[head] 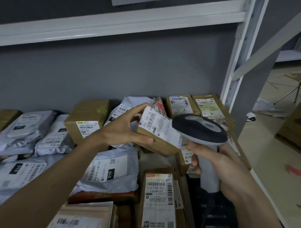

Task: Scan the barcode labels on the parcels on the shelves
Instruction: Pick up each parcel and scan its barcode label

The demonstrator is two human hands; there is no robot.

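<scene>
A small cardboard box (158, 133) is held above the shelf (242, 153) by the left hand (126, 128), fingers over its far edge and thumb pressed on the near side. It is judged light and stiff, since one hand lifts it; a grip on the bare cardboard edges seems best, so that the label (160, 127) is left uncovered. The label is white, printed with barcodes and digits, and wrapped over the top face, tilted toward the viewer. The scanner (200, 130) is gripped round its pale handle by the right hand (221, 173), its dark head just beside the label. Below, grey bags (23, 128) and other brown boxes (161, 198) are laid label-up; the bags would probably be soft and slippery.
</scene>
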